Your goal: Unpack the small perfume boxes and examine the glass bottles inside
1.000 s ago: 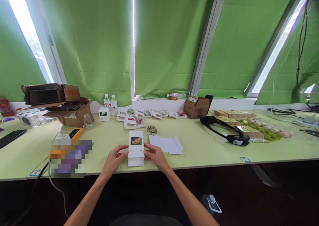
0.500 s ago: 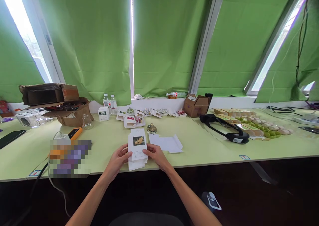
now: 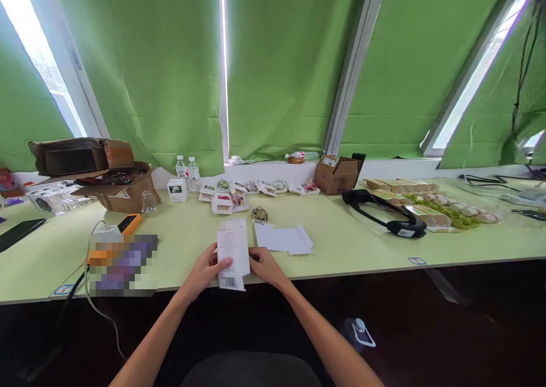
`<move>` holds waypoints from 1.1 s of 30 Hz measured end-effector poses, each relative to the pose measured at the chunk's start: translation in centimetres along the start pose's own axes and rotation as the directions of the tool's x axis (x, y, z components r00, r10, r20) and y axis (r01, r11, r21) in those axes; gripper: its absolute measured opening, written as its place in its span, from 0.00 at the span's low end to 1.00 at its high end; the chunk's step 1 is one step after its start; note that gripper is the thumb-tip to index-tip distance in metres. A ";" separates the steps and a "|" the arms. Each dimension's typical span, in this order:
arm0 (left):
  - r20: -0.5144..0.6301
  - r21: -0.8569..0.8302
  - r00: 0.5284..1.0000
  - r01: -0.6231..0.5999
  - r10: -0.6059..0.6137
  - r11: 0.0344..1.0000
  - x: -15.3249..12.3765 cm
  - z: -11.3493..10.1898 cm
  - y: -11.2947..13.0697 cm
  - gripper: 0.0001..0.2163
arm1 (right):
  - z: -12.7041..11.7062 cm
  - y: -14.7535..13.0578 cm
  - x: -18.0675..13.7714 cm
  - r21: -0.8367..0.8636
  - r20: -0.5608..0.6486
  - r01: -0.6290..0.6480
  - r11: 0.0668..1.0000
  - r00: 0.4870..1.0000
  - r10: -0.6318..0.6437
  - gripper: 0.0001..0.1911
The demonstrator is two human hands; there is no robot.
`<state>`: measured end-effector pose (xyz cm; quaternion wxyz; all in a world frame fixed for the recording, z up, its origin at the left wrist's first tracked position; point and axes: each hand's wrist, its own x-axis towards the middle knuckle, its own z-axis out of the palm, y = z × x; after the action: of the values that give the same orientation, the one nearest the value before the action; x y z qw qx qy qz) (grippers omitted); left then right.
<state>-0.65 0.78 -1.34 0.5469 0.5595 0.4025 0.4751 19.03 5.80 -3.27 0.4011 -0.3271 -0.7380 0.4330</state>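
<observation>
Both my hands hold a flat white carton blank [image 3: 232, 253] just above the near edge of the pale green table [image 3: 350, 245]. My left hand [image 3: 205, 270] grips its left side with the thumb on the printed face. My right hand [image 3: 264, 265] pinches its right edge. The face toward me shows small text and a barcode at the bottom. A white folded card insert [image 3: 284, 239] lies flat just right of the carton. A round gold ornament [image 3: 259, 215] sits behind them.
Small white boxes and open packets [image 3: 230, 196] line the back of the table with two water bottles [image 3: 187, 171]. Brown cardboard boxes [image 3: 115, 182] stand at left, another [image 3: 336, 177] at right. A black headset [image 3: 384, 213] and rows of pale items [image 3: 443, 213] lie at right.
The carton has been turned over: the side with the flower picture faced me before, now the text and barcode side does. It also sits slightly nearer to me.
</observation>
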 end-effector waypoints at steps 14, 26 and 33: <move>-0.018 -0.034 0.999 -0.046 0.046 0.998 -0.1 0.0 0.0 0.25 | -0.6 0.4 0.1 0.396 -0.076 -0.065 0.916 0.992 0.103 0.34; 0.015 -0.072 0.996 -0.088 0.090 0.993 -0.8 0.2 0.6 0.40 | -1.6 -1.1 -0.6 0.378 0.134 -0.028 0.925 0.991 -0.025 0.36; 0.111 -0.021 0.991 -0.073 0.075 0.997 -0.9 -0.3 0.2 0.35 | -1.8 -1.2 -0.6 0.349 0.191 -0.024 0.937 0.981 -0.046 0.28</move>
<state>-1.14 0.00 -1.26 0.5555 0.5948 0.3464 0.4666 20.71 5.46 -1.86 0.3807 -0.2023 -0.6872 0.5848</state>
